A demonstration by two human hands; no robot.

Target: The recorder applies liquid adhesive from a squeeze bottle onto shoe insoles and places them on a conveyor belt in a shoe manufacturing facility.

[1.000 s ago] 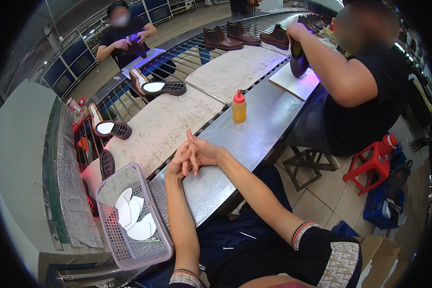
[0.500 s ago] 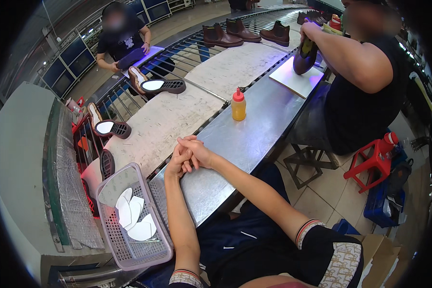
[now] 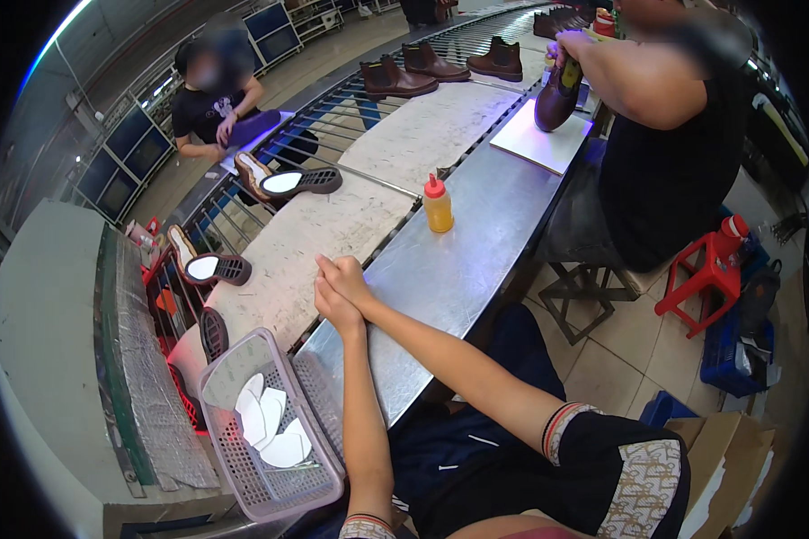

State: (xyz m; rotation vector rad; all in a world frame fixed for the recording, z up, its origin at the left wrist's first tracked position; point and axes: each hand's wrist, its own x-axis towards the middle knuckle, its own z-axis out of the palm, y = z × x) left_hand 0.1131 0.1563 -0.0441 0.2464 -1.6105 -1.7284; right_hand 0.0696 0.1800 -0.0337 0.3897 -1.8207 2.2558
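My left hand (image 3: 334, 310) and my right hand (image 3: 347, 278) are clasped together over the near edge of the conveyor, fingers folded round each other. No object shows between them. To their right, on the metal table (image 3: 485, 256), stands a squeeze bottle (image 3: 439, 211) with a red cap and yellow liquid. Beside my left forearm sits a pale lilac plastic basket (image 3: 232, 454) with several white cut-out pieces (image 3: 262, 418) in it.
Upturned shoe soles with white pads (image 3: 306, 182) (image 3: 214, 269) lie on the conveyor (image 3: 333, 225). Brown ankle boots (image 3: 397, 79) stand farther back. A co-worker at right holds a brown boot (image 3: 555, 103) over a white board (image 3: 535, 148). Another co-worker sits across. A red stool (image 3: 706, 269) is right.
My clasped hands have shifted, and their fingers are folded closer together. The whole view has tilted a little. The far co-worker's hands have moved over the dark item.
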